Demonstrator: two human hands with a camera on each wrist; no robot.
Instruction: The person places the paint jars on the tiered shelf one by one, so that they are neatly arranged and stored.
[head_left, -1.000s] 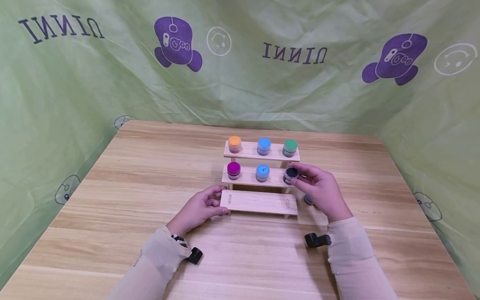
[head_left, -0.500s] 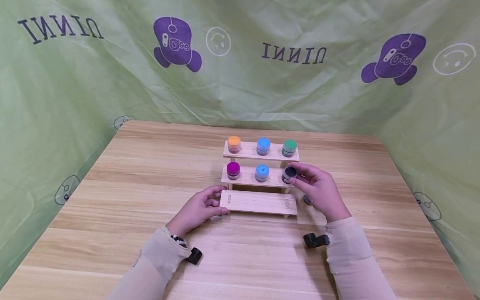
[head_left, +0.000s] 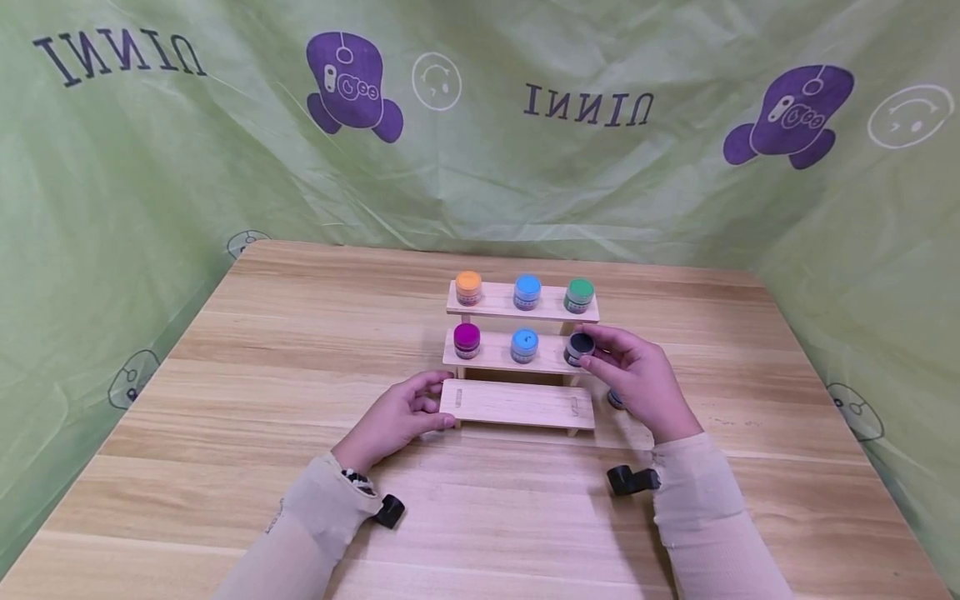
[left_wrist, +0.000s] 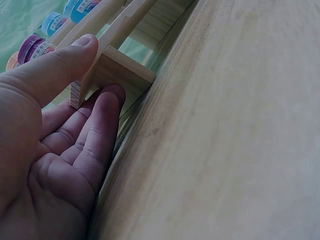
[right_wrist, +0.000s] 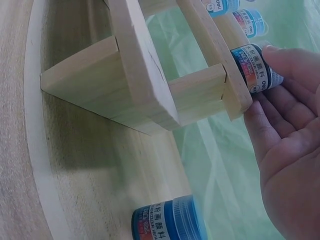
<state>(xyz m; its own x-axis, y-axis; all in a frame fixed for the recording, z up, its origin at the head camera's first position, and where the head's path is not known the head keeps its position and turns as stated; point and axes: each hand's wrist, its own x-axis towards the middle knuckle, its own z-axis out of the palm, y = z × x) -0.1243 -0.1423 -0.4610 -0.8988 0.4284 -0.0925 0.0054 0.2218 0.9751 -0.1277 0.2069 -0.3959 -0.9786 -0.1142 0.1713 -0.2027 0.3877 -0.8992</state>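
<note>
Green cloth (head_left: 480, 192) hangs all round you, purple figures (head_left: 355, 83) and lettering across it, and below spreads the wood-grained table (head_left: 525, 517). There at its centre is the three-tier wooden rack (head_left: 517, 404), and you've got both hands on the job! Your left hand (head_left: 397, 417) grips the rack's lowest tier by its left end, thumb against the board's edge, fingers tucked behind and beneath. Over to your right hand (head_left: 637, 379): thumb and fingers pinch the black jar (head_left: 579, 348), which sits at the right end of the middle tier. Along that same board, a blue jar (head_left: 524, 346) holds the middle and a purple jar (head_left: 467, 341) the left. Up top you have, left to right, an orange jar (head_left: 468, 288), a light-blue jar (head_left: 527, 292) and a green jar (head_left: 579, 296). And down on the tabletop, just beside the rack, your right wrist view picks out a blue-capped jar (right_wrist: 167, 220), half tucked behind your hand from above.
</note>
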